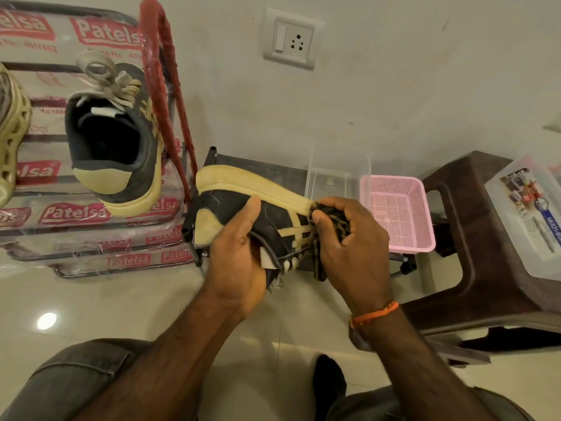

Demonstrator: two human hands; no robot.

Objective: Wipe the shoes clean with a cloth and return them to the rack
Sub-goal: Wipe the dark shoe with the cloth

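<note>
Head view: a dark sneaker point(261, 208) with cream stripes is held on its side above the tiled floor point(91, 305), sole edge turned up and away, heel to the left, toe end to the right. The left hand point(239, 259) is wrapped around the heel and collar, thumb laid flat on the dark side panel. The right hand point(349, 238) is closed around a bunched dark patterned cloth point(329, 220), which is pressed against the striped midsection where upper meets sole. The shoe's long axis runs left to right across the body, so the stretch toward the heel lies to the left of the cloth; the toe end is hidden behind the right hand. Wiping is judged to be under way. The matching sneaker point(115, 141) is seen on the plastic-wrapped rack point(76, 214) at upper left, heel toward the camera, beside a cream perforated shoe point(9, 141). The rack lies up and left of the held shoe, nearer the left hand. A pink basket point(397, 214) stands just right of the hands.
</note>
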